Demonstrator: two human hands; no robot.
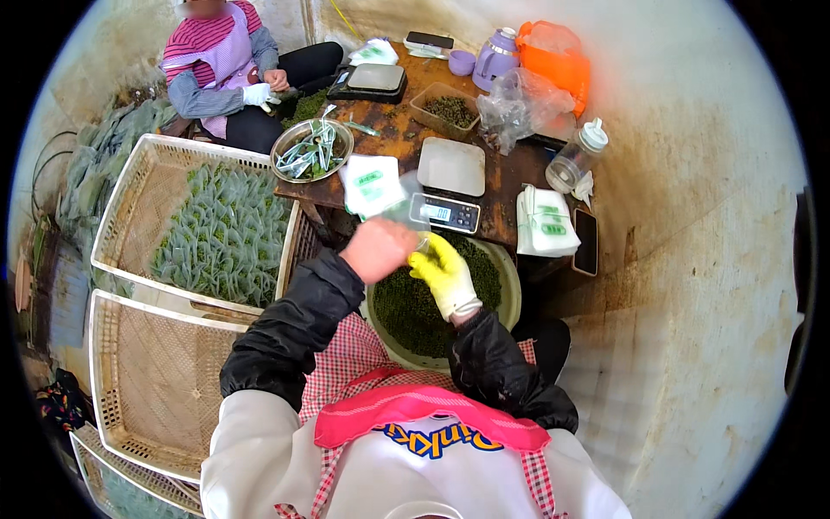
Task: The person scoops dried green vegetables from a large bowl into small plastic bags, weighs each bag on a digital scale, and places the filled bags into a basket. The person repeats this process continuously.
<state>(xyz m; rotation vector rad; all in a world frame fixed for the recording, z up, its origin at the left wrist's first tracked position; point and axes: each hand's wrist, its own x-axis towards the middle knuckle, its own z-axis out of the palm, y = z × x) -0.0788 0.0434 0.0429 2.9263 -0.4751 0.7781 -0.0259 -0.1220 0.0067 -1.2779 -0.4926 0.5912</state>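
Note:
My bare left hand (pixel 380 249) is closed, and a thin translucent plastic bag (pixel 410 202) rises from its fingers, smeared by motion. Right beside it, my right hand (pixel 445 275) in a yellow glove has thumb and fingers curled together; what they pinch is too small to make out. Both hands meet above a wide pale basin (pixel 512 285) filled with small green plant bits (pixel 415 303). Just beyond them, on the wooden table, stands a digital scale (pixel 451 168) with a bare plate and lit display. A stack of white-and-green printed bags (pixel 372 184) lies to its left.
At left stand a crate (pixel 130 216) with rows of filled translucent bags and another crate (pixel 164 381). A metal bowl (pixel 294 173) holds packets. Another person (pixel 216 65) sits far left near a second scale (pixel 377 78). A bottle (pixel 575 160), bag stack (pixel 546 223) and phone (pixel 585 242) are right.

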